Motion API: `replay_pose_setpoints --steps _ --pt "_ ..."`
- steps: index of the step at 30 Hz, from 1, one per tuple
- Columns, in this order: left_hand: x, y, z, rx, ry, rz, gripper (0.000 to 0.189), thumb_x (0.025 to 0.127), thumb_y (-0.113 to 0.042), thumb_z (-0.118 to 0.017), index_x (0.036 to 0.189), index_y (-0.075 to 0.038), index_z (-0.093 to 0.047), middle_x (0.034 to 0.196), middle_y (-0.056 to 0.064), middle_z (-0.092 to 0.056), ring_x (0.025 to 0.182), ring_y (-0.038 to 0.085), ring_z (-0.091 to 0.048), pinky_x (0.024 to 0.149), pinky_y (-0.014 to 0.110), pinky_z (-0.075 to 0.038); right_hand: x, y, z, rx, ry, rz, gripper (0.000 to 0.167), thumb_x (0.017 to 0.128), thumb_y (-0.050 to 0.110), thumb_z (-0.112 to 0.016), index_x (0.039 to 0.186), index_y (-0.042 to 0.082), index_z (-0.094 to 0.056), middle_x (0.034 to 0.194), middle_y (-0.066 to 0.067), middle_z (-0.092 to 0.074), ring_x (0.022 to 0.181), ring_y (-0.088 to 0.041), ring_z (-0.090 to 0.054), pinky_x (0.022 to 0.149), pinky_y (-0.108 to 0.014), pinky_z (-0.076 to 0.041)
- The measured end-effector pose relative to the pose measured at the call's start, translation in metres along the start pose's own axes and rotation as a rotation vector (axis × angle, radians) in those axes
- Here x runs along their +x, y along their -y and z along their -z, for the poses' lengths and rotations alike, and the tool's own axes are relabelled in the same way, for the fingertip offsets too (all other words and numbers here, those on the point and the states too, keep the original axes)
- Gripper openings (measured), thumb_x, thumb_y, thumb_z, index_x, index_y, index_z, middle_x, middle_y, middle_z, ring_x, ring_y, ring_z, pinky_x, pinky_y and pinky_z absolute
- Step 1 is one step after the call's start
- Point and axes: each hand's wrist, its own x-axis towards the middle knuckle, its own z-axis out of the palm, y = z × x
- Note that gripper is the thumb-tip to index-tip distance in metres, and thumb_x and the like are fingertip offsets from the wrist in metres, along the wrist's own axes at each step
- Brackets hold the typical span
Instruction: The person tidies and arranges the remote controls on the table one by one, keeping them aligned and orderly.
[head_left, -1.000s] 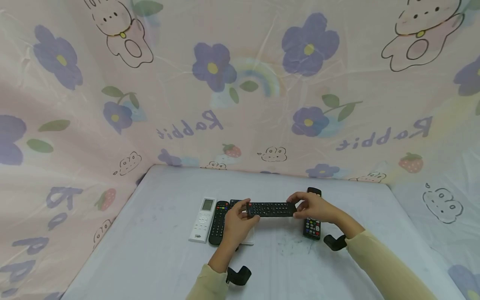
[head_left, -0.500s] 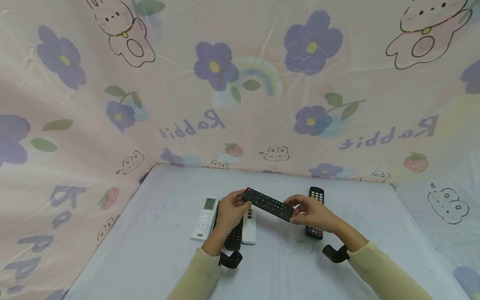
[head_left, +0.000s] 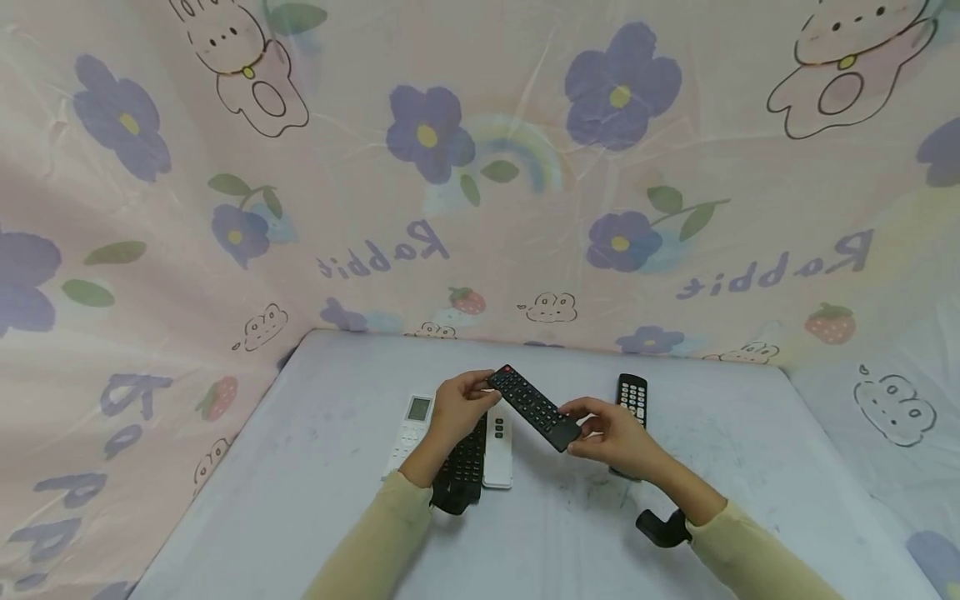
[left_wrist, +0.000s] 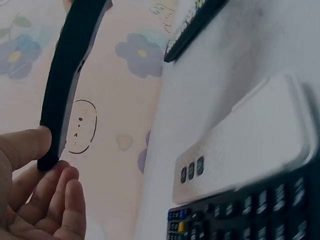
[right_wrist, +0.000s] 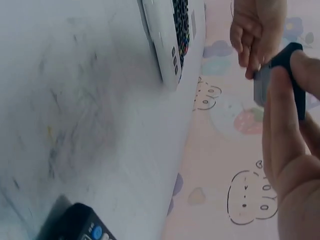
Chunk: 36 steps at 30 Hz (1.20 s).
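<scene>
A black remote control (head_left: 534, 408) with a red button at its far corner is held above the table, slanting down to the right. My left hand (head_left: 457, 408) pinches its upper left end between thumb and fingers; the left wrist view shows the thumb on the remote's (left_wrist: 70, 85) near end. At the lower right end, my right hand (head_left: 611, 433) grips it with thumb and fingertips. In the right wrist view both hands meet the remote (right_wrist: 287, 75), seen nearly end-on. Below the left hand lie a black remote (head_left: 468, 462) and a white remote (head_left: 498, 450), side by side.
A white remote with a small screen (head_left: 418, 412) lies farther left, partly behind the left arm. Another black remote (head_left: 632, 396) lies behind the right hand. A patterned curtain (head_left: 495, 250) rises at the table's (head_left: 352, 367) back edge.
The held remote has turned from level to a steep slant, its left end up and its right end down. The left hand has moved up and left, uncovering the white remote beneath.
</scene>
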Motion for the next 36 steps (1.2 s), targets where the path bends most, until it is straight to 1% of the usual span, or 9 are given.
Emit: replay_pose_setpoints --steps 4,10,13,17,22,25,29,31,36 --pt "0.010 -0.004 0.000 0.074 0.058 -0.007 0.036 0.084 -0.017 -0.074 0.119 -0.011 -0.068 0.102 0.006 -0.073 0.091 0.016 -0.069 0.073 0.025 -0.057 -0.003 0.002 -0.007 0.017 -0.040 -0.032 0.047 0.076 0.009 -0.080 0.118 0.006 -0.059 0.107 -0.016 -0.061 0.078 -0.009 -0.064 0.065 -0.025 -0.057" --pt "0.023 -0.010 0.000 0.165 0.197 -0.038 0.036 0.087 -0.021 -0.071 0.122 -0.015 -0.066 0.110 0.005 -0.072 0.097 0.019 -0.067 0.075 0.029 -0.055 -0.009 0.010 -0.020 -0.001 -0.098 -0.102 0.046 0.072 0.007 -0.082 0.113 0.008 -0.060 0.099 -0.013 -0.060 0.078 -0.011 -0.064 0.066 -0.024 -0.057" --pt "0.031 -0.008 0.000 0.212 0.276 -0.075 0.037 0.088 -0.024 -0.069 0.124 -0.018 -0.065 0.114 0.003 -0.070 0.100 0.018 -0.066 0.075 0.029 -0.055 -0.010 0.012 -0.026 -0.002 -0.110 -0.120 0.045 0.071 0.005 -0.081 0.111 0.009 -0.061 0.096 -0.011 -0.060 0.077 -0.011 -0.063 0.066 -0.024 -0.057" --pt "0.041 -0.002 -0.001 0.249 0.362 -0.108 0.037 0.089 -0.025 -0.069 0.125 -0.020 -0.064 0.118 0.001 -0.068 0.102 0.017 -0.065 0.078 0.031 -0.055 -0.008 0.008 -0.032 -0.017 -0.097 -0.112 0.043 0.071 0.005 -0.082 0.109 0.009 -0.062 0.090 -0.008 -0.059 0.073 -0.010 -0.060 0.064 -0.024 -0.056" --pt "0.051 0.009 -0.006 0.298 0.422 -0.100 0.036 0.089 -0.025 -0.070 0.124 -0.022 -0.065 0.121 -0.002 -0.066 0.104 0.015 -0.064 0.084 0.033 -0.053 -0.003 0.001 -0.041 -0.094 -0.091 -0.130 0.041 0.070 0.007 -0.083 0.105 0.013 -0.063 0.085 -0.004 -0.058 0.069 -0.009 -0.057 0.059 -0.023 -0.052" --pt "0.056 0.017 -0.010 0.304 0.462 -0.087 0.036 0.088 -0.026 -0.071 0.124 -0.023 -0.065 0.119 -0.001 -0.067 0.105 0.016 -0.063 0.087 0.035 -0.052 -0.002 -0.002 -0.046 -0.130 -0.098 -0.164 0.040 0.069 0.007 -0.083 0.102 0.015 -0.063 0.082 -0.002 -0.058 0.066 -0.009 -0.056 0.057 -0.023 -0.049" --pt "0.061 0.025 -0.015 0.310 0.513 -0.079 0.035 0.087 -0.024 -0.072 0.122 -0.023 -0.066 0.113 0.000 -0.069 0.107 0.018 -0.063 0.089 0.038 -0.052 -0.001 -0.005 -0.053 -0.147 -0.103 -0.190 0.040 0.068 0.007 -0.084 0.100 0.014 -0.062 0.079 -0.002 -0.058 0.064 -0.009 -0.055 0.055 -0.022 -0.047" --pt "0.062 0.027 -0.018 0.321 0.529 -0.071 0.035 0.087 -0.024 -0.072 0.121 -0.023 -0.066 0.112 0.000 -0.069 0.108 0.018 -0.062 0.091 0.039 -0.051 0.000 -0.007 -0.056 -0.159 -0.106 -0.201 0.040 0.067 0.008 -0.085 0.099 0.013 -0.063 0.078 -0.001 -0.058 0.064 -0.009 -0.055 0.055 -0.022 -0.047" --pt "0.063 0.028 -0.021 0.336 0.551 -0.026 0.033 0.086 -0.023 -0.072 0.119 -0.025 -0.068 0.113 -0.002 -0.069 0.111 0.019 -0.060 0.095 0.041 -0.049 0.001 -0.011 -0.062 -0.190 -0.110 -0.215 0.041 0.066 0.010 -0.087 0.098 0.013 -0.062 0.078 0.000 -0.059 0.063 -0.007 -0.054 0.056 -0.021 -0.047"
